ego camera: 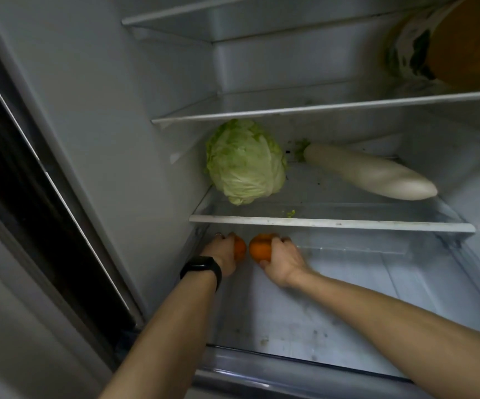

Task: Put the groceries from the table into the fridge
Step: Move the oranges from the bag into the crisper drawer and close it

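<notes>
The left orange [240, 249] and the right orange [259, 247] are low in the fridge, in the bottom compartment under the lowest shelf [330, 223], toward its back-left corner. The left grip [223, 251] curls round the left orange from the nine o'clock side. The right grip [283, 260] holds the right orange from four o'clock, fingers over the top and thumb underneath. The fruits lie side by side with a narrow gap between them.

Both are round and deep orange with a dull skin, so there is no long axis to mind. The coming move turns only on what is beneath them, the compartment floor [261, 312], which spreads toward six o'clock in this view. They may already rest on it or hang just above. The fingers hide their undersides, so I cannot tell. Each grip is nearest its own fruit, and both reach about equally deep. I judge the step in hand to be the set-down, with letting go and drawing the arms out beneath the shelf edge left to do.

A black wristband [201, 269] circles the left wrist. On the shelf at twelve o'clock sits a pale green cabbage [244, 162]. At two o'clock lies a white radish [368, 174], its length running from ten to four. A blurred yellowish container [463, 38] stands far up at one o'clock.
</notes>
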A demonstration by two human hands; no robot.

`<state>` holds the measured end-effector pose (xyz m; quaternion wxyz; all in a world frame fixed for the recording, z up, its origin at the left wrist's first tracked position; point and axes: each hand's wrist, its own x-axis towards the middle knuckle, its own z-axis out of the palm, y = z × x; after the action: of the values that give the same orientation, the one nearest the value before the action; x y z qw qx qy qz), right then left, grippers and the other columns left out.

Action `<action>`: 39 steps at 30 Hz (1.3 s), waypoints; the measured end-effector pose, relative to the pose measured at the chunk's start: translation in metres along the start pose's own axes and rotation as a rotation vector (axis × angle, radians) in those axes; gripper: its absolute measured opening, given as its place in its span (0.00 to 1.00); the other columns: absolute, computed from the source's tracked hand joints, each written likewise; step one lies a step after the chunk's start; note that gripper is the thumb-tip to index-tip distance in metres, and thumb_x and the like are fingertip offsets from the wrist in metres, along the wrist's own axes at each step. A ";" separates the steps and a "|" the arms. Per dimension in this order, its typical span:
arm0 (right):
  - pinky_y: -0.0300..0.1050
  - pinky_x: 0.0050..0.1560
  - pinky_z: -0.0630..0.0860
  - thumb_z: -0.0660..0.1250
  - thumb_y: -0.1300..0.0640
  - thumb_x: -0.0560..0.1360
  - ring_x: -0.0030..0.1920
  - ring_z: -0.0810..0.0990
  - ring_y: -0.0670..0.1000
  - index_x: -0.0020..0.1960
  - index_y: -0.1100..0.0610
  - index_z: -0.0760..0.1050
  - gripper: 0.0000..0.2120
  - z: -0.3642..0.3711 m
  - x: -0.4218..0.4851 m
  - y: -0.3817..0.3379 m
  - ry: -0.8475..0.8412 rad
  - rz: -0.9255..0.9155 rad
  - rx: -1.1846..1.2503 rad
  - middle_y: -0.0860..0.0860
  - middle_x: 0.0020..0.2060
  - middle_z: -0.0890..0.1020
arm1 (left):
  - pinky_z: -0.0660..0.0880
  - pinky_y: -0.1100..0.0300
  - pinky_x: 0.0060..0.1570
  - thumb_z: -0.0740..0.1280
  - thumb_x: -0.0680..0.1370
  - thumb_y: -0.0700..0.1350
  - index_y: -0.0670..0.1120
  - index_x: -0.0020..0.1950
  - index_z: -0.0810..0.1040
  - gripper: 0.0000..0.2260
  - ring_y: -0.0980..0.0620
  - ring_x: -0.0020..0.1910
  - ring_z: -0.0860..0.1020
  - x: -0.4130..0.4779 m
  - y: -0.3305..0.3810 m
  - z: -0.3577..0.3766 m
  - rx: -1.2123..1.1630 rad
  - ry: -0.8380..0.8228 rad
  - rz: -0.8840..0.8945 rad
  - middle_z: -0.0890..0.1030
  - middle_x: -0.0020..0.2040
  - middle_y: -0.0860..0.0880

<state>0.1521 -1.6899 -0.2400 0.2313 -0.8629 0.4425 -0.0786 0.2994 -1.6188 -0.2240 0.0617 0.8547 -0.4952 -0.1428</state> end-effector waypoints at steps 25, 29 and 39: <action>0.48 0.65 0.72 0.65 0.47 0.78 0.63 0.79 0.52 0.60 0.46 0.81 0.12 -0.084 -0.260 -0.041 0.369 -0.185 -0.053 0.47 0.58 0.84 | 0.75 0.49 0.59 0.62 0.78 0.55 0.55 0.65 0.78 0.17 0.46 0.63 0.76 -0.227 0.036 -0.042 -0.035 0.430 0.510 0.78 0.65 0.50; 0.43 0.64 0.67 0.64 0.49 0.79 0.62 0.77 0.53 0.61 0.48 0.81 0.13 -0.052 -0.326 -0.028 0.596 -0.216 -0.035 0.45 0.58 0.83 | 0.73 0.50 0.61 0.60 0.77 0.57 0.54 0.64 0.79 0.19 0.46 0.62 0.75 -0.279 0.014 -0.016 -0.029 0.580 0.573 0.79 0.64 0.51; 0.48 0.69 0.68 0.63 0.47 0.80 0.68 0.71 0.50 0.66 0.48 0.78 0.16 0.021 -0.445 -0.036 0.605 -0.289 0.010 0.44 0.62 0.81 | 0.66 0.48 0.70 0.63 0.79 0.55 0.57 0.70 0.73 0.19 0.48 0.70 0.69 -0.404 -0.068 0.066 -0.011 0.563 0.373 0.74 0.70 0.51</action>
<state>-0.0797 -1.3089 -0.2113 0.0801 -0.8531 0.3639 -0.3653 0.1461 -1.2334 -0.2299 0.2256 0.7549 -0.6059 0.1099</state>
